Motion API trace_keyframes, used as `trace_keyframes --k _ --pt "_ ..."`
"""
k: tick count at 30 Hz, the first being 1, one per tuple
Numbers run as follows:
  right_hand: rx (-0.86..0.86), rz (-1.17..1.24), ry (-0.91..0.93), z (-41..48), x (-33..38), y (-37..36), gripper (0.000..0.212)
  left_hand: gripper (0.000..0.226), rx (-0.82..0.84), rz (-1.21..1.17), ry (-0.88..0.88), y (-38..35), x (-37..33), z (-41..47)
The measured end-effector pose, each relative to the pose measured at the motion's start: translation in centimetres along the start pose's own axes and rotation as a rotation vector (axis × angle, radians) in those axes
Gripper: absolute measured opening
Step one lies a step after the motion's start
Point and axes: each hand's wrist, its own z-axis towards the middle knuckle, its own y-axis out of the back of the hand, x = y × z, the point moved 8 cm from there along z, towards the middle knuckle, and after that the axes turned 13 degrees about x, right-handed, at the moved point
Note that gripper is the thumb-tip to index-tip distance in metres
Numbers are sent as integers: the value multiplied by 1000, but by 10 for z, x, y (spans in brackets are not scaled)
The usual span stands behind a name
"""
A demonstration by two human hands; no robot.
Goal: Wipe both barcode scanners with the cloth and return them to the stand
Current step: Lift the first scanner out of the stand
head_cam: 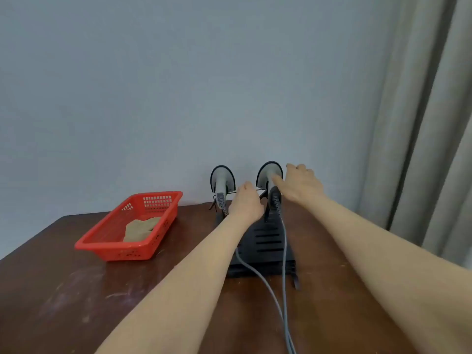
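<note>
at 12 o'clock the left scanner (221, 181) and right scanner (268, 175) sit on the stand (268, 241). our right hand (300, 186), fingers spread, touches the right scanner. we cannot tell the grip of our left hand (245, 203). the cloth (140, 228) lies in the basket (107, 247) at 10 o'clock.

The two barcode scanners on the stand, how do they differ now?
The right hand rests its thumb against the right scanner; no hand visibly touches the left scanner. The right scanner's cable runs in plain view over the stand; the left scanner's passes under the left forearm. Both are grey, dark-rimmed, upright in the stand.
</note>
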Motion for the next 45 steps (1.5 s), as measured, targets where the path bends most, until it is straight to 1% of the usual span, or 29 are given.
trace_keyframes --k 3,5,7,9,11,14,16,19,21,24,27,29,31,35,45 --pt "121 70 -21 8 -6 -17 68 59 33 19 33 -12 3 7" --pt "194 158 -31 12 -6 -28 77 69 69 9 59 -22 7 14" --pt "220 163 -36 16 -5 -32 80 82 92 -26 70 -29 10 20" --pt "221 148 -33 17 -3 -33 81 89 93 -67 74 -34 13 28" --pt "233 226 -42 22 -5 -35 80 85 82 -93 68 -37 12 35" --pt "238 365 -68 28 -9 -36 72 66 55 -131 48 -41 8 40" --pt "242 412 -67 32 -10 -38 61 54 44 -165 40 -44 8 44" --pt "252 448 -53 35 -9 -42 39 48 -3 -193 30 -46 10 48" --pt "254 456 -42 35 -8 -43 30 44 -34 -202 28 -45 11 48" --pt "251 452 -28 36 -7 -44 23 33 -78 -205 28 -42 13 49" --pt "244 463 -24 36 -5 -45 25 24 -69 -190 4 -40 12 48" --pt "239 471 -19 36 -4 -46 29 22 -63 -186 -8 -40 11 48" --pt "233 472 -13 36 -3 -47 32 24 -56 -175 -21 -39 10 50" --pt "211 461 -23 36 -4 -46 32 36 -31 -171 -29 -42 10 55" --pt "132 428 -19 33 -5 -45 34 33 -10 -192 -17 -44 10 53"
